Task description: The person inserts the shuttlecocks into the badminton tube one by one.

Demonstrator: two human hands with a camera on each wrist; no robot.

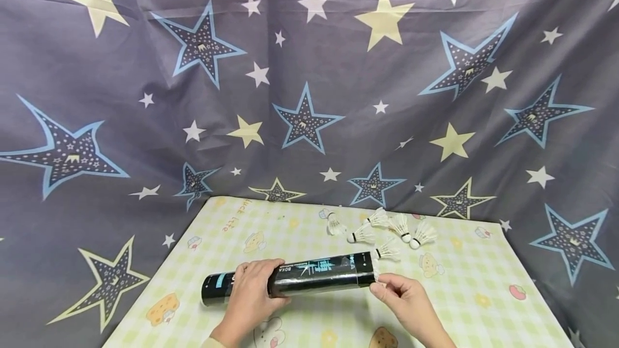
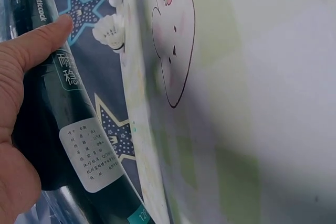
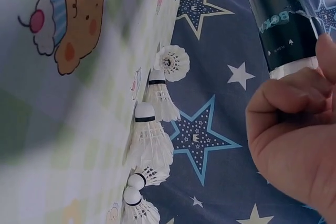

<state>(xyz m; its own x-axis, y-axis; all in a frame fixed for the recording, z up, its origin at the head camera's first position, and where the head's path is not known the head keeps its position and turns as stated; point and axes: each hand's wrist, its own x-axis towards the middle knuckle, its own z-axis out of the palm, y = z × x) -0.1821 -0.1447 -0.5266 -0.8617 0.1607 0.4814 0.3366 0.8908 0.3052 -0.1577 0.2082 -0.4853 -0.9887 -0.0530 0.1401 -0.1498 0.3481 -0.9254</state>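
Note:
A black shuttlecock tube (image 1: 319, 274) is held at a slant over the checked table. My left hand (image 1: 256, 289) grips it around the left part, thumb on the near side; the left wrist view shows the tube's printed label (image 2: 92, 154). At the tube's right end, the white feather rim of a shuttlecock (image 3: 295, 68) sticks out. My right hand (image 1: 406, 299) pinches at this rim with curled fingers and thumb, which cover part of it. Just behind that end lies a loose shuttlecock (image 1: 388, 251).
Several more white shuttlecocks lie in a loose group behind the tube, among them one (image 1: 335, 224) at the left and one (image 1: 423, 234) at the right. The table (image 1: 464, 267) has a patterned cover, and a starry curtain (image 1: 309, 58) hangs along its back and sides.

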